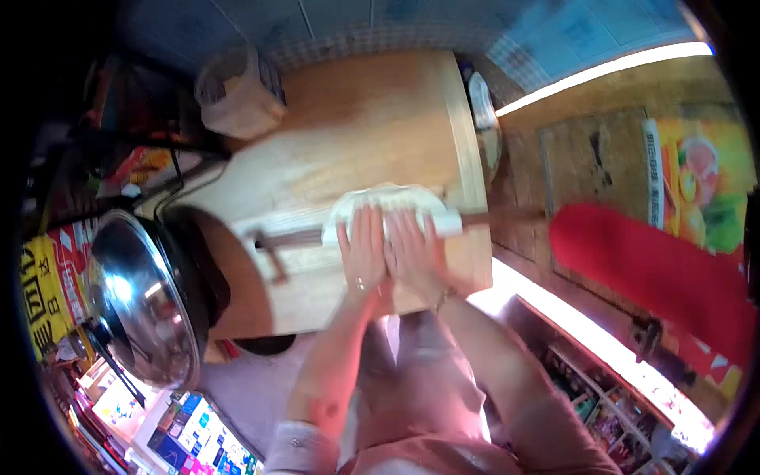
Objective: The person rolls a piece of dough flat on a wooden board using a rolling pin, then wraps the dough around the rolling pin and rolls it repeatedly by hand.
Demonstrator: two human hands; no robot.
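Observation:
A sheet of pale dough lies on the wooden board, its near part wrapped around a long dark rolling pin. The pin runs left to right, and both of its ends stick out past the dough. My left hand and my right hand lie flat, side by side, on the wrapped dough, with fingers stretched forward. Near the pin's left end a short brown stick-like thing rests on the board.
A cloudy plastic tub stands at the board's back left. At the left is a pan with a shiny domed lid. A red cloth-like object and a colourful printed sheet lie at the right. Shelves show at lower right.

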